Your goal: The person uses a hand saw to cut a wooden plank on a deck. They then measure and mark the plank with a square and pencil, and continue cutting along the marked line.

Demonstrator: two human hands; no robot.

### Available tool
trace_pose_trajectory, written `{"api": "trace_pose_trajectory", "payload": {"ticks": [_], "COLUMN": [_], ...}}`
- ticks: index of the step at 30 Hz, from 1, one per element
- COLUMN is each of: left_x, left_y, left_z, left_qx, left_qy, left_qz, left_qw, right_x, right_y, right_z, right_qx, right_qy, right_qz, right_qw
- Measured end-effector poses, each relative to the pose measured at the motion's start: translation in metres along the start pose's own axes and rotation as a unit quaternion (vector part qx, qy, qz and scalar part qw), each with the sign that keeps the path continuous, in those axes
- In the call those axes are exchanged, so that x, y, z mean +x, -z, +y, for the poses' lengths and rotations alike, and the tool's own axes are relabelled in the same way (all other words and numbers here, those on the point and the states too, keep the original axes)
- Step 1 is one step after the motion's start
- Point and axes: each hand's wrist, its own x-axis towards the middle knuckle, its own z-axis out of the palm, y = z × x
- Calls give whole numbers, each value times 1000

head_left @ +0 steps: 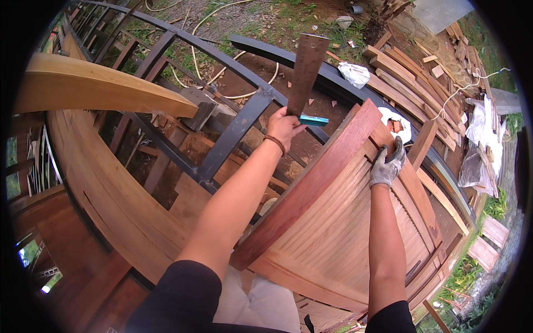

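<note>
My bare left hand (282, 129), with a beaded bracelet on its wrist, is closed round a try square. The try square's wide metal blade (308, 69) points up and away, and its teal stock (314, 120) sticks out to the right of my fingers. In front of me lies a slatted wooden door panel (322, 222) with a thick reddish stile (316, 183) along its left side. My right hand (387, 165), in a grey work glove, grips the panel's far right frame rail, its fingers bent over the wood.
A dark metal frame (236, 130) runs under and beyond the panel. Long curved boards (111, 194) and a pale beam (105, 83) fill the left. Stacked timber (416, 83), white plastic bags (354, 74) and a hose (194, 44) lie on the ground beyond.
</note>
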Motion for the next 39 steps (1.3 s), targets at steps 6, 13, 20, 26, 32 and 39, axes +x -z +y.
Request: {"api": "trace_pose_trajectory", "payload": {"ticks": [6, 13, 20, 26, 32, 39], "left_x": [49, 85, 107, 107, 104, 95], "left_y": [-39, -54, -67, -83, -86, -89], "left_z": [-24, -44, -75, -77, -80, -74], "left_qx": [59, 170, 196, 217, 212, 195], "left_qy": [-5, -24, 10, 16, 16, 20], "left_qz": [18, 37, -107, -155, -149, -141], "left_qw": [998, 984, 975, 964, 966, 970], "right_x": [-5, -6, -5, -5, -4, -3], "right_y": [-18, -16, -17, -17, -14, -10], "right_z": [6, -2, -11, -7, -6, -10], "right_qx": [-86, -92, -83, -91, -84, -84], "right_qy": [62, 69, 88, 81, 85, 109], "right_qz": [12, 2, 11, 11, -2, -15], "right_qw": [994, 993, 993, 992, 993, 990]}}
